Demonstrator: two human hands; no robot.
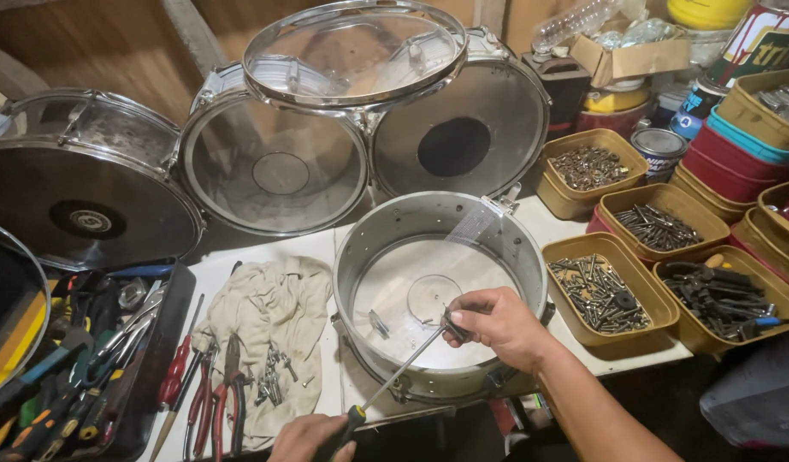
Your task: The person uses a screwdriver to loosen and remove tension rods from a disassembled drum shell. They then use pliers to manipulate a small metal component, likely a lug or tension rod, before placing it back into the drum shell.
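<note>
While a long screwdriver (394, 376) with a slim metal shaft and black-and-orange handle slants across the rim of a shiny metal drum shell (437, 291) on the white table (257, 257), the left hand (313, 438) grasps its handle. The right hand's (497, 323) fingers (459, 321) clench around its tip end inside the shell. Pliers (219, 385) lie left on a cloth (274, 308).

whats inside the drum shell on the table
Inside the drum shell: a clear head at the bottom, a small metal part, and the right hand. Whatever lies under the hand is hidden.
</note>
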